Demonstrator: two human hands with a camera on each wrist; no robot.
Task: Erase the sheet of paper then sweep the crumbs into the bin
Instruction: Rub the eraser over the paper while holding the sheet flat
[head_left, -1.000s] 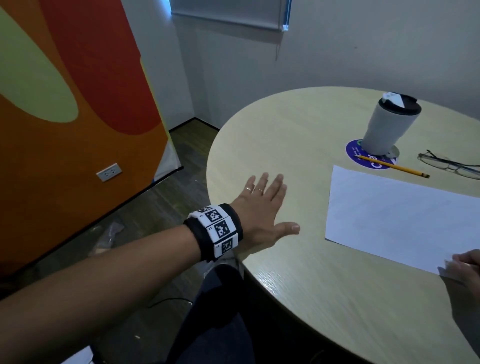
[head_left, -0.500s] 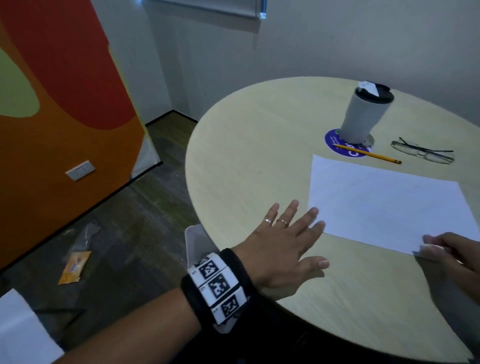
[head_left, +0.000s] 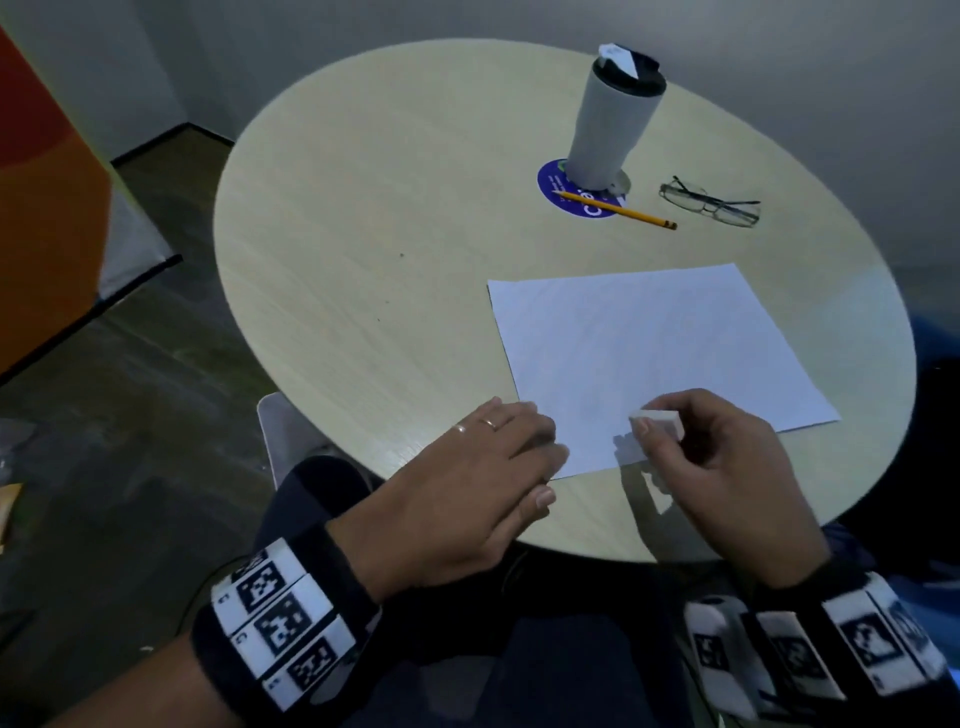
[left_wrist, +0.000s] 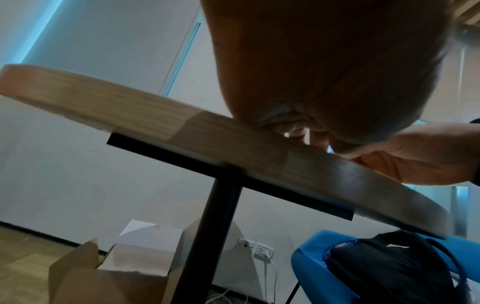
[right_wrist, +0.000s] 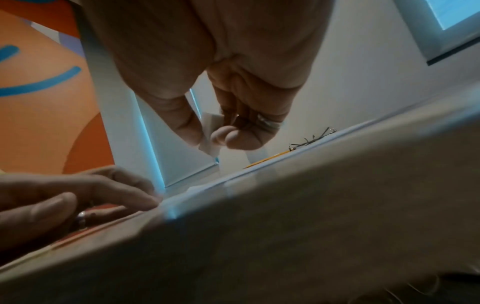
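Observation:
A white sheet of paper (head_left: 649, 353) lies on the round wooden table (head_left: 374, 208), near its front edge. My left hand (head_left: 498, 457) lies flat with straight fingers pressing the sheet's near left corner. My right hand (head_left: 691, 441) hovers just above the sheet's near edge and pinches a white eraser (head_left: 655, 419) between thumb and fingers. In the right wrist view the eraser (right_wrist: 211, 131) shows between thumb and curled fingers, a little above the paper edge (right_wrist: 259, 170). No crumbs are visible.
A grey tumbler (head_left: 613, 109) stands on a blue coaster (head_left: 558, 195) at the back, with a yellow pencil (head_left: 618, 210) and glasses (head_left: 711, 202) beside it. A pale bin rim (head_left: 280, 431) shows below the table's left front edge. Under the table are a cardboard box (left_wrist: 109, 273) and a blue chair (left_wrist: 311, 259) with a black bag.
My left hand slid right along the table and now presses the sheet's near left corner. My right hand moved left over the sheet with the eraser. The head view tilted down.

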